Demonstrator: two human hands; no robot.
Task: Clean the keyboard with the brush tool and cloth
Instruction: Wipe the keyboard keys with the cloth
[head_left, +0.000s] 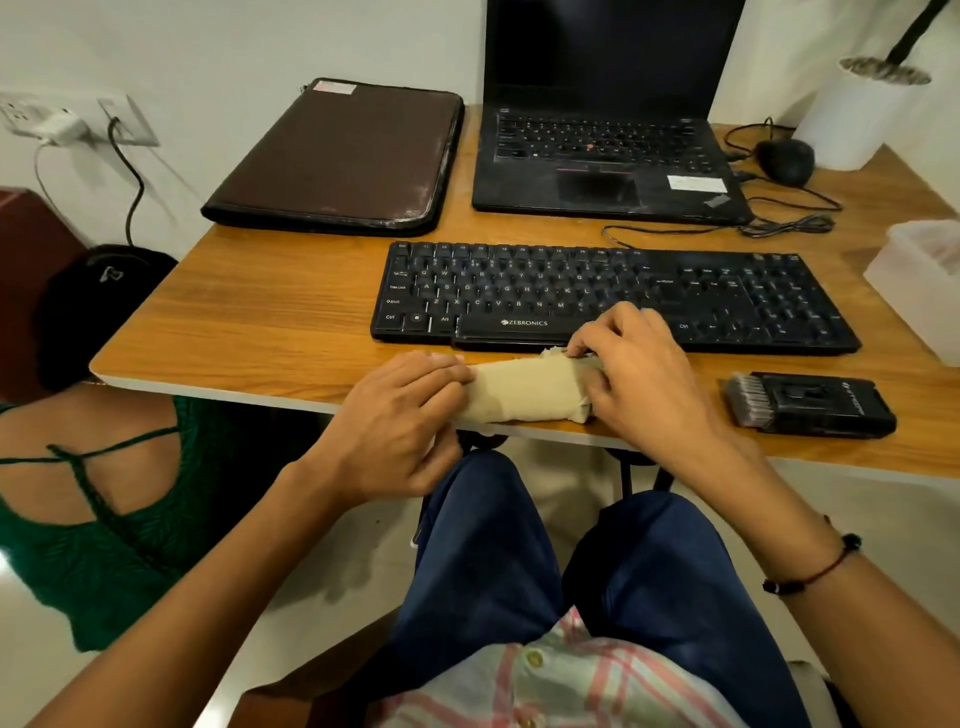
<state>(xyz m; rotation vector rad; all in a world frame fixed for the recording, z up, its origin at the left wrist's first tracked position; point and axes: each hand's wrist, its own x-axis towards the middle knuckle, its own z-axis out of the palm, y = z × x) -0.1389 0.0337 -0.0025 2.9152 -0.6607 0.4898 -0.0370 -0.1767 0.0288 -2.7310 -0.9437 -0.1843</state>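
A black Zebronics keyboard (613, 296) lies across the middle of the wooden desk (249, 332). In front of it, at the desk's near edge, a folded beige cloth (524, 389) lies flat. My left hand (400, 426) grips the cloth's left end with curled fingers. My right hand (639, 374) pinches its right end, fingers bent over the fold. A black brush tool (810, 405) with grey bristles on its left end rests on the desk to the right of my right hand, untouched.
Behind the keyboard stand an open black laptop (602, 156) and a brown sleeve case (343, 161). A black mouse (784, 161) with cable, a white pot (862, 114) and a clear plastic box (919, 280) sit at right. Another person in a green top (78, 519) is low at left.
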